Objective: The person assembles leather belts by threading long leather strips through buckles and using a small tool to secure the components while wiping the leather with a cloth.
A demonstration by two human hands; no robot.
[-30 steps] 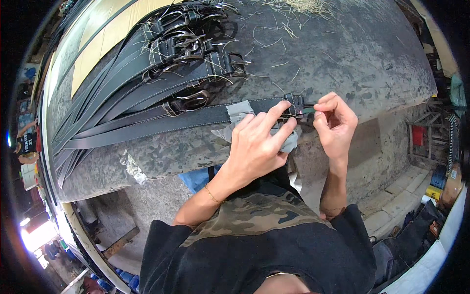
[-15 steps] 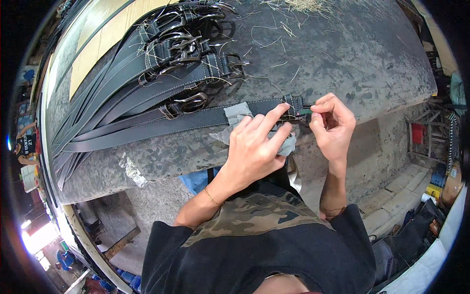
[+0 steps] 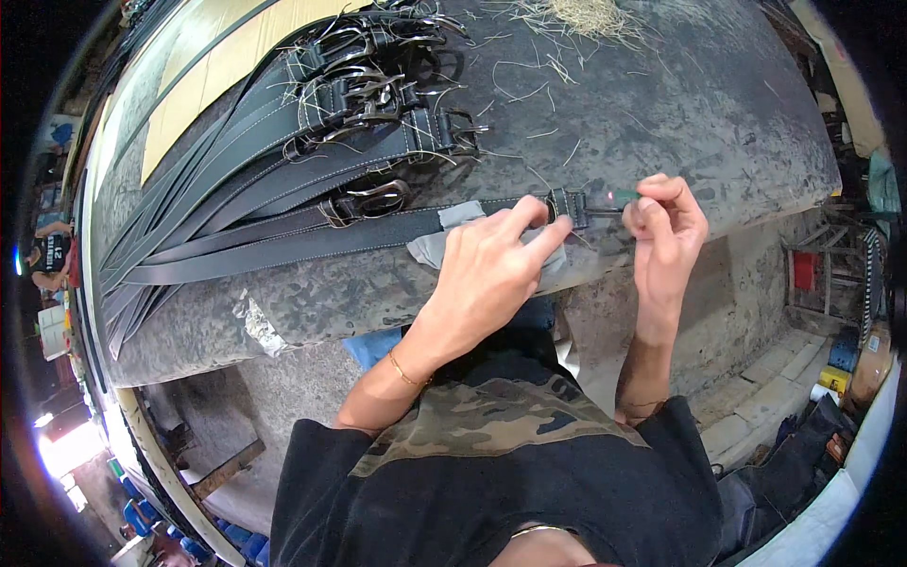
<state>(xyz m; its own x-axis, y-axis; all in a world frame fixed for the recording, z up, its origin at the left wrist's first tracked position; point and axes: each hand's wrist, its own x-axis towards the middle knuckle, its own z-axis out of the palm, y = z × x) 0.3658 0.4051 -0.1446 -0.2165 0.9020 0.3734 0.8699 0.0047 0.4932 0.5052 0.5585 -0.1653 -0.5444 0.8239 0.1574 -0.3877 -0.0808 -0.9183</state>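
My left hand [image 3: 491,260] lies over the buckle end of a black leather belt [image 3: 373,233] with pale edge stitching. Its fingertips pinch the belt just left of the keeper loop [image 3: 565,206]. A grey cloth [image 3: 430,249] is partly tucked beneath that hand. To the right, my right hand [image 3: 669,231] is closed around a small green object [image 3: 624,197] with a pinkish spot at its left end; its kind is unclear. The hand is beside the belt's metal buckle [image 3: 605,214], which it partly hides. Loose thread ends stick out around the loop.
Several finished-looking black belts with metal buckles [image 3: 378,94] lie heaped at the left of the dark, worn table [image 3: 661,123]. Cut threads [image 3: 586,17] pile up at the back. A silvery scrap [image 3: 260,324] clings to the rounded front edge. A person [image 3: 49,255] is at far left.
My right hand has drawn up and to the right with the green object, away from the keeper loop. The left hand's fingers have drawn closer onto the belt beside the loop.
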